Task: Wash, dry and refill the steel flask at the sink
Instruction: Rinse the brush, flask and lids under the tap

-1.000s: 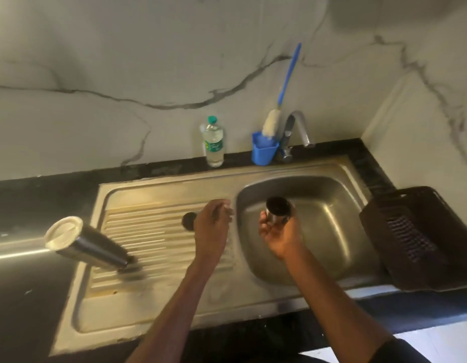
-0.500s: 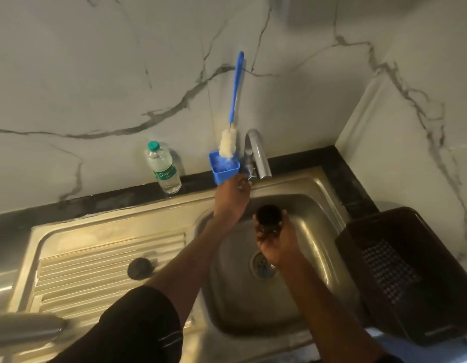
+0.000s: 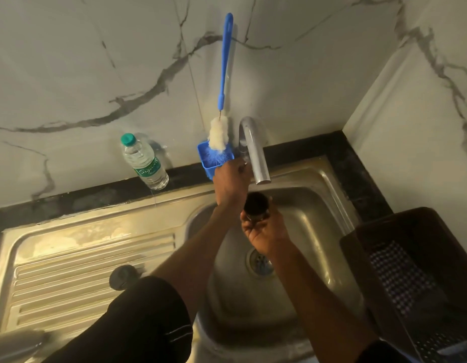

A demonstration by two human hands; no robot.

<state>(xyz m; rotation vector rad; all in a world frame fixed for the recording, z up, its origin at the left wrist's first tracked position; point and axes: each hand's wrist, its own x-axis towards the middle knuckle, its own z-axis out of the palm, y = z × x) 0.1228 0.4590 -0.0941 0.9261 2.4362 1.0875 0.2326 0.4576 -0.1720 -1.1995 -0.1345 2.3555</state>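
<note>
Two bare forearms in view. Left hand (image 3: 231, 183) and right hand (image 3: 265, 231) bare, no rings or watch visible. Black short sleeve (image 3: 138, 320) on left upper arm, thin pale stitch lines near hem. Dark sleeve edge on right arm at lower frame edge.

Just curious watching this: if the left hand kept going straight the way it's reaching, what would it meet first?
The left hand points up toward the back wall, already at the tap base. Going on, it would likely meet the tap or the blue holder beside it; depth is unclear.
</note>
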